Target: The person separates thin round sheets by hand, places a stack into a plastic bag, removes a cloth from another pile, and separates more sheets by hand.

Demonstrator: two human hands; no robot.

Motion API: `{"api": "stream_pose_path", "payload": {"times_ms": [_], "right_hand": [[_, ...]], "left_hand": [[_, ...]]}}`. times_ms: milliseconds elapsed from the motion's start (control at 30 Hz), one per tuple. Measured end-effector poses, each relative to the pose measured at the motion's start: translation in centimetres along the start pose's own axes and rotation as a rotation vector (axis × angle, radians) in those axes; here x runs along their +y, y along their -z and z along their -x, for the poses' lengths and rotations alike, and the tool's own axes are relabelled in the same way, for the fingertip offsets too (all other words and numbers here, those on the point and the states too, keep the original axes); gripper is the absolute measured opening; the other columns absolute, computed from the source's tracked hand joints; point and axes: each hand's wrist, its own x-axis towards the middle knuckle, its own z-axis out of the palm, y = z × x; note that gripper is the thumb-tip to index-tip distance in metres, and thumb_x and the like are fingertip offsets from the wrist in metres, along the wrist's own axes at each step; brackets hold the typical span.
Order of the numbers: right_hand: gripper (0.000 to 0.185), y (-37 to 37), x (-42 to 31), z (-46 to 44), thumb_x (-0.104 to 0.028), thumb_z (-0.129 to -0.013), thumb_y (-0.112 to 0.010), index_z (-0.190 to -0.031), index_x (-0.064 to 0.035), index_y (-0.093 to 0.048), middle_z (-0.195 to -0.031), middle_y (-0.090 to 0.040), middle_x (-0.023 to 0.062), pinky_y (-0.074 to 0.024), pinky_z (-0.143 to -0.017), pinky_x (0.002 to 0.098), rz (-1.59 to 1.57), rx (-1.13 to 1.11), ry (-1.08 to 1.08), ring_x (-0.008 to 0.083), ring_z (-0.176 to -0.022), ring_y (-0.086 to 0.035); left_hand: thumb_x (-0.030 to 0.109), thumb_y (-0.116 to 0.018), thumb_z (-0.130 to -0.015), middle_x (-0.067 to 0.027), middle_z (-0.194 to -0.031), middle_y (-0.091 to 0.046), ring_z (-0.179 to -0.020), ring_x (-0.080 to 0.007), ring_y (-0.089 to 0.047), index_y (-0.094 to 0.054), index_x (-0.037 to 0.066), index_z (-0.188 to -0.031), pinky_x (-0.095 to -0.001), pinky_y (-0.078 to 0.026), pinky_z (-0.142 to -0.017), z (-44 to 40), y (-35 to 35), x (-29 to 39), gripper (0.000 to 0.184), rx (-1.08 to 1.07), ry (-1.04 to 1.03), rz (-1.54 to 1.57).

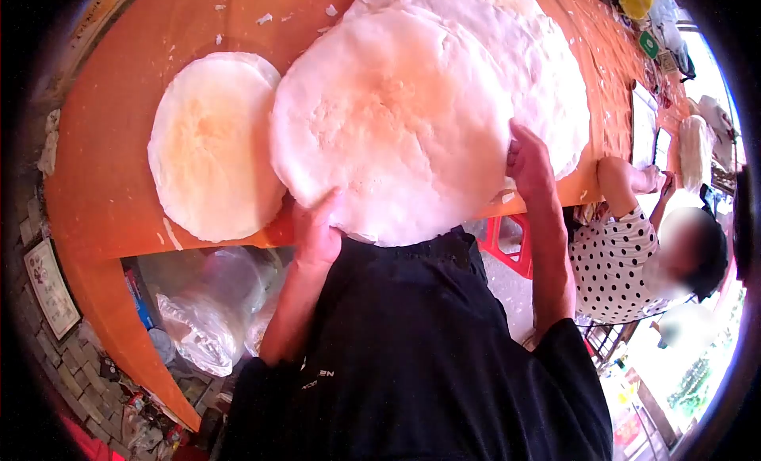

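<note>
A large, round, pale disc that looks like flatbread point(388, 128), browned near its middle, is tilted up at the front edge of the orange table point(103, 183). My left hand point(319, 229) grips its lower left rim with the thumb on top. On its right rim, my right hand point(529, 158) is closed, with the fingertips partly hidden. Behind it lie more pale flatbreads point(547, 88), overlapped by the held one. To the left rests a smaller oval flatbread point(210, 148) with a yellowish centre, close beside the held disc.
White crumbs dot the tabletop. A person in a polka-dot top point(610, 259) sits at the table's right side, near a white tray-like item point(644, 124). Clear plastic bags point(210, 314) lie under the table. A red stool point(507, 243) stands below the front edge.
</note>
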Motion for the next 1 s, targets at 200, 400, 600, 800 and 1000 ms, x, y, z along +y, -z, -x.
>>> {"api": "stream_pose_path", "payload": {"times_ms": [200,400,600,800,1000], "right_hand": [[0.066,-2.0,0.1,3.0,-0.038,-0.079,-0.070,-0.124,0.0057,-0.049,-0.095,-0.062,0.0143,-0.0476,-0.068,0.0259,0.331,0.192,0.339,0.0170,-0.082,-0.060],[0.054,-6.7,0.5,5.2,-0.036,-0.093,-0.046,-0.128,0.0054,-0.045,-0.111,-0.060,0.0169,-0.0486,-0.082,0.0314,-0.027,-0.092,0.278,0.0207,-0.098,-0.060],[0.038,-14.3,0.6,1.3,-0.015,-0.093,-0.047,-0.126,0.0039,-0.047,-0.118,-0.057,0.0148,-0.0455,-0.091,0.0318,-0.571,-0.429,0.243,0.0211,-0.107,-0.056],[0.046,-28.5,1.6,-1.1,-0.005,-0.078,-0.064,-0.121,0.0015,-0.050,-0.099,-0.064,0.0127,-0.0545,-0.073,0.0340,-0.122,-0.576,0.254,0.0205,-0.087,-0.064],[0.054,-30.8,4.5,-2.8,-0.011,-0.074,-0.072,-0.122,0.0025,-0.050,-0.092,-0.064,0.0120,-0.0532,-0.073,0.0331,0.160,-0.466,0.217,0.0199,-0.082,-0.064]], "left_hand": [[-0.002,-0.063,-0.076,-0.0112,-0.114,-0.058,-0.104,-0.0215,-0.057,-0.050,-0.003,-0.120,-0.0332,-0.047,-0.088,1.6,-5.6,5.8,0.046,-0.115,-0.087,-0.184],[0.002,-0.065,-0.074,-0.0067,-0.091,-0.065,-0.081,-0.0142,-0.062,-0.059,-0.001,-0.106,-0.0294,-0.051,-0.074,1.0,-10.6,13.5,0.032,-0.412,-0.284,-0.243],[-0.002,-0.065,-0.072,-0.0136,-0.110,-0.062,-0.097,-0.0243,-0.062,-0.051,-0.003,-0.122,-0.0363,-0.051,-0.085,1.8,-0.3,20.4,0.052,-0.096,-0.418,-0.187],[0.000,-0.064,-0.076,-0.0124,-0.118,-0.058,-0.107,-0.0262,-0.057,-0.047,-0.002,-0.126,-0.0391,-0.047,-0.092,-1.7,19.5,20.4,0.053,0.219,-0.315,-0.163],[0.016,-0.068,-0.080,-0.0078,-0.110,-0.060,-0.101,-0.0224,-0.058,-0.054,0.003,-0.117,-0.0346,-0.048,-0.085,-4.3,27.7,18.7,0.041,0.536,-0.083,-0.383]]}}
